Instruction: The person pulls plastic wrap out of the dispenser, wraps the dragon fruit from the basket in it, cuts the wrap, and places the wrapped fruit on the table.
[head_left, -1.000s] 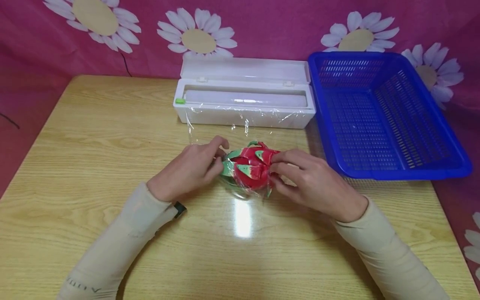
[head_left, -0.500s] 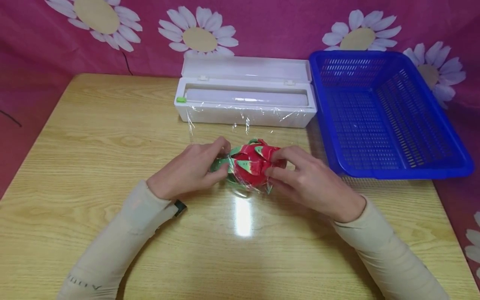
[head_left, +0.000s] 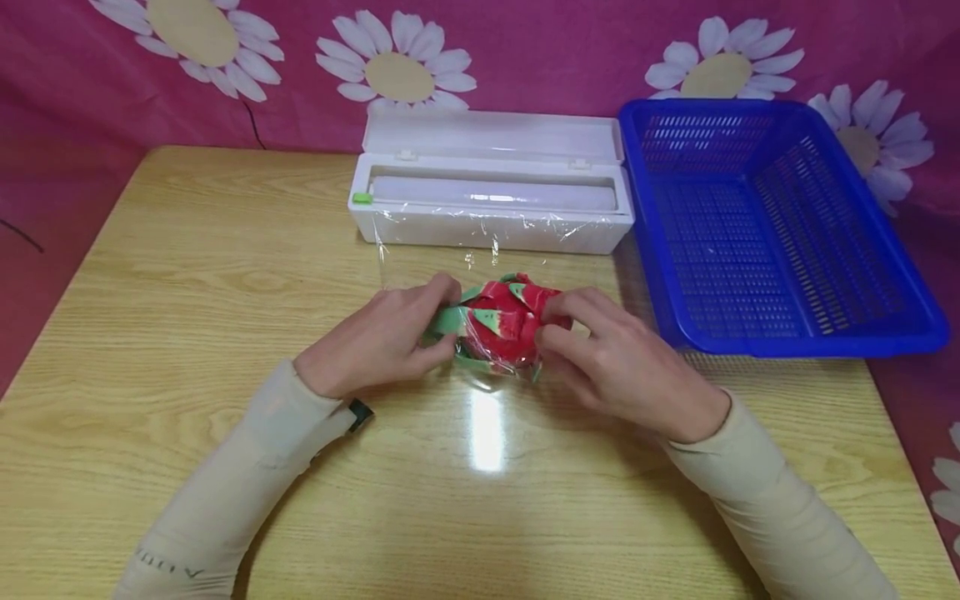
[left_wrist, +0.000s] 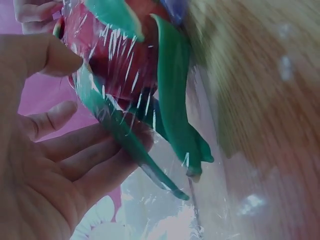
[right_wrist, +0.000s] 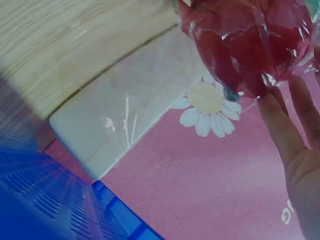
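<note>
Since a second ago the two hands have drawn closer round the toy dragon fruit: the left hand has slid its fingers up against the fruit's green leaf tips, and the right hand has closed in from three o'clock, its fingers now curled over the red side. The fruit itself has barely shifted; it sits at the middle of the bench, wrapped in clear cling film that both hands pinch tight against it. In the left wrist view the thumb presses the film from above while the other fingers cradle the leaves below.

At twelve o'clock from the fruit stands a white film dispenser with its lid thrown back, and a loose sheet of film trails from it down onto the bench toward the fruit. At two o'clock lies a blue plastic basket, its near corner just beside the right hand. Behind hangs a pink cloth with daisies.
</note>
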